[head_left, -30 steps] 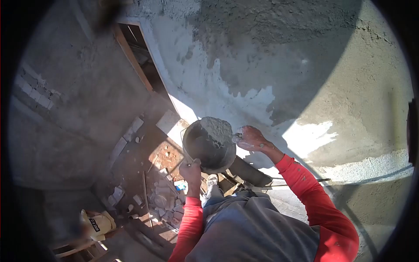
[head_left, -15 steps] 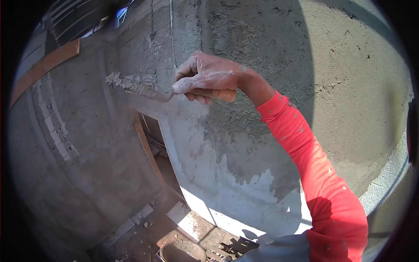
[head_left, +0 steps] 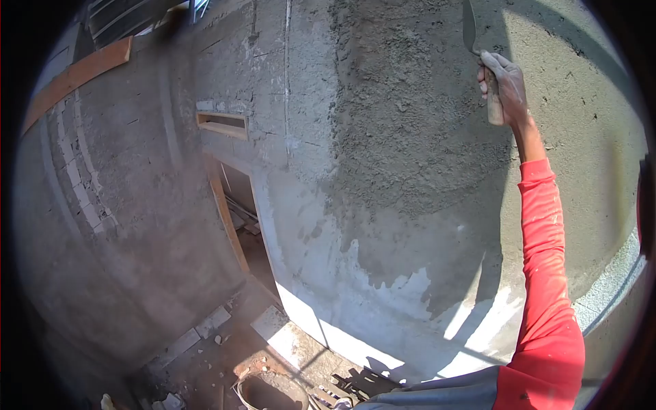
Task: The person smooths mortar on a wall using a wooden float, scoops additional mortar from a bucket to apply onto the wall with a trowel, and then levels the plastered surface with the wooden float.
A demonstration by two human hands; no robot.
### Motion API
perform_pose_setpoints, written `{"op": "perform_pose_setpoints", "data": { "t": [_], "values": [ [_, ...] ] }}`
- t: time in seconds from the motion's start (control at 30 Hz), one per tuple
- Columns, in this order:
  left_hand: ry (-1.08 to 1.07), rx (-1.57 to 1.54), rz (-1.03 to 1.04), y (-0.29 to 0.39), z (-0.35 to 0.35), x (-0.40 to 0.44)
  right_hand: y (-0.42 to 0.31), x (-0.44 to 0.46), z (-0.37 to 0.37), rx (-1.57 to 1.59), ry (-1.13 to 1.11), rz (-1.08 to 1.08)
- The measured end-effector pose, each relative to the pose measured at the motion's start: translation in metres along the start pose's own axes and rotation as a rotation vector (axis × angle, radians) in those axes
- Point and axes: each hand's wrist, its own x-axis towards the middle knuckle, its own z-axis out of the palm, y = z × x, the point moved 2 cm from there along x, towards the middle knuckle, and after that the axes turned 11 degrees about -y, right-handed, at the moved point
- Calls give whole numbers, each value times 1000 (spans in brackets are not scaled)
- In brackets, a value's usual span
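Note:
My right hand [head_left: 507, 83], in a red sleeve, is closed around the wooden handle of a trowel [head_left: 469, 29] at the top right. The blade points up and lies close against the wall; whether it touches I cannot tell. Rough, wet grey mortar [head_left: 403, 116] covers the wall to the left of the hand, with a smoother sunlit coat to its right. Below, the mortar ends in a ragged edge over a paler wall surface [head_left: 383, 307]. My left hand is out of view.
A bucket [head_left: 298, 388] stands on the floor at the bottom, near wooden slats [head_left: 365, 384] and scattered rubble. Left of the mortar are a doorway [head_left: 239, 212] and a small wood-framed opening [head_left: 222, 125]. A curved board [head_left: 82, 75] runs along the upper left wall.
My right hand has swung right and up with the trowel, from in front of the middle wall to the upper right. The blade, pointing left with mortar on it before, now points up.

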Motion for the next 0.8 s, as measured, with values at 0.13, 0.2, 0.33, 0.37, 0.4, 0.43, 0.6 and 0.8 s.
{"op": "perform_pose_setpoints", "data": {
  "t": [0.13, 0.2, 0.33, 0.37, 0.4, 0.43, 0.6, 0.8],
  "values": [
    [-83, -246, -202, 166, -27, 4, 102, -182, 72, -267, -520, 775],
    [-68, -239, -145, 163, 7, 15, 169, -306, 106, -266, -666, 1062],
    [-142, -268, -329, 183, 41, -7, 246, -577, 133, 12, -897, 1431],
    [-168, -351, -429, 202, 28, -13, 247, -641, 131, 77, -883, 1514],
    [-110, -353, -452, 186, 43, -20, 236, -690, 127, 74, -869, 1666],
    [-144, -377, -568, 160, 63, -27, 227, -733, 120, 55, -826, 1810],
    [59, -517, -874, 46, 107, -80, 183, -789, 74, -119, -795, 2095],
    [287, -122, -771, 13, 65, -108, 242, -773, 62, -441, -1325, 1695]
  ]
}}
